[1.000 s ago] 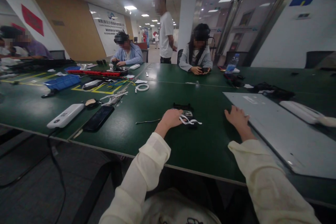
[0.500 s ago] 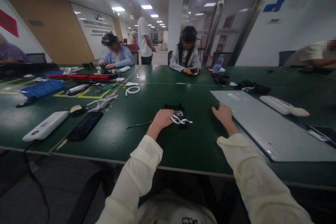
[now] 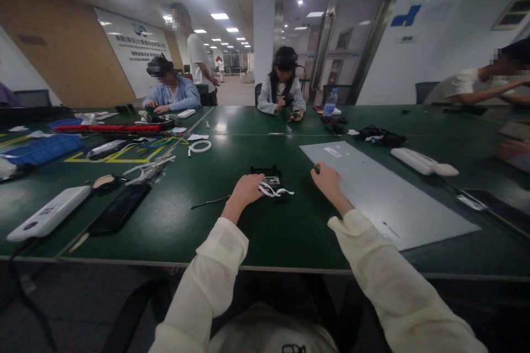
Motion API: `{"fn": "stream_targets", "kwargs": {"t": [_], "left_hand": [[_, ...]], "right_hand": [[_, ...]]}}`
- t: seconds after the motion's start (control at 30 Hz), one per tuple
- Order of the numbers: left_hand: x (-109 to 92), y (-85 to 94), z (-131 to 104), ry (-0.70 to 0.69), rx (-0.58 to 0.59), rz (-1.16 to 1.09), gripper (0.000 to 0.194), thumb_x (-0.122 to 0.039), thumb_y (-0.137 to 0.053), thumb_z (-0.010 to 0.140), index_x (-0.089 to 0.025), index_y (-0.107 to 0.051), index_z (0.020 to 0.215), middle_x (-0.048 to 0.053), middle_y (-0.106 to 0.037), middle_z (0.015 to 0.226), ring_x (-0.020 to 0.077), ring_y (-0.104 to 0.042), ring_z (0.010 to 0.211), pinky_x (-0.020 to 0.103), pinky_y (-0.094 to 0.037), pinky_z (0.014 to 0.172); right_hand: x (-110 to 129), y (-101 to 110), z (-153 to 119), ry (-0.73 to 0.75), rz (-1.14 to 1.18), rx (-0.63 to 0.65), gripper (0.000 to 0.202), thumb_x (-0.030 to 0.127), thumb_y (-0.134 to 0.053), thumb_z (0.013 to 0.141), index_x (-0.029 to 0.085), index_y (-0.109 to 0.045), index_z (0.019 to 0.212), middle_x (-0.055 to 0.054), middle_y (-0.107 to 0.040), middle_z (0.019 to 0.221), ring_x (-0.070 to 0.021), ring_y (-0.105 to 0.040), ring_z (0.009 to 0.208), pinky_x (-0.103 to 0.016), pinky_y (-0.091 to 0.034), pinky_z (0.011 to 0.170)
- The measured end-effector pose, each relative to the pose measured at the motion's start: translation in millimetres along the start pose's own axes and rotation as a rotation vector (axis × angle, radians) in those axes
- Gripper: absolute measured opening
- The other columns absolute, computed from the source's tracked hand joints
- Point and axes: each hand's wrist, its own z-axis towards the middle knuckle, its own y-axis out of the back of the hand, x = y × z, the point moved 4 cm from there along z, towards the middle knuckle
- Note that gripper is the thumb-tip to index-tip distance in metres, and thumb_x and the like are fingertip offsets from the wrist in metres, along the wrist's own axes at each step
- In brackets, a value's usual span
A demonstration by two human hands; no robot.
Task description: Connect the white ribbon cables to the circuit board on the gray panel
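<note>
A small black device (image 3: pixel 272 181) with exposed electronics lies on the green table in front of me. My left hand (image 3: pixel 248 188) is closed on its left side, fingers curled over the edge. A white strap (image 3: pixel 275 192) loops out from beside those fingers across the device. To the right, my right hand (image 3: pixel 325 177) is closed, with thumb and index finger together around a small dark thing too small to name. This hand is at the left edge of a grey panel (image 3: pixel 364 187), apart from the device. A thin dark cable (image 3: pixel 210 202) runs left from my left hand.
A black phone (image 3: pixel 121 208) and a white power bank (image 3: pixel 52 213) lie at the left, near a blue tray (image 3: pixel 45 149). A white cable coil (image 3: pixel 200 148) lies farther back. A white bottle-shaped item (image 3: pixel 423 162) is at the right. Two people sit across the table.
The view has turned slightly right. The fingers of my right hand have come together and now hold a small dark thing at the panel's edge. My left hand stays on the device.
</note>
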Motion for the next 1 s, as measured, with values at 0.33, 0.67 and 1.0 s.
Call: {"fn": "stream_targets", "kwargs": {"t": [0.33,0.67,1.0], "left_hand": [[-1.0,2.5,0.7,0.034,-0.005,0.035,0.031,-0.041,-0.052,0.081,-0.017,-0.053,0.101,0.008,-0.064,0.098,0.0210,-0.060,0.089,0.029,-0.043,0.076],[-0.3,3.4,1.4,0.028,0.003,0.036,0.027,-0.040,-0.052,0.080,-0.018,-0.057,0.096,0.007,-0.064,0.095,0.0207,-0.060,0.087,0.030,-0.043,0.078],[2.2,8.2,-2.1,0.161,0.040,0.072,0.051,-0.050,-0.053,0.078,-0.016,-0.044,0.116,0.012,-0.063,0.102,0.0246,-0.061,0.093,0.032,-0.043,0.079]], "right_hand": [[37.3,0.6,-34.7,0.218,0.063,0.037,0.029,0.027,-0.042,0.086,0.020,-0.055,0.112,-0.007,-0.067,0.089,-0.0217,-0.059,0.093,-0.037,-0.029,0.093],[50.5,9.2,-44.4,0.341,0.090,0.042,0.027,0.020,-0.042,0.086,0.020,-0.058,0.107,-0.005,-0.068,0.088,-0.0177,-0.060,0.084,-0.028,-0.036,0.085],[34.8,-13.1,-35.1,0.272,-0.105,0.115,0.046,0.043,-0.038,0.089,0.021,-0.041,0.129,-0.013,-0.043,0.132,-0.0296,-0.037,0.118,-0.052,-0.028,0.094]]}}
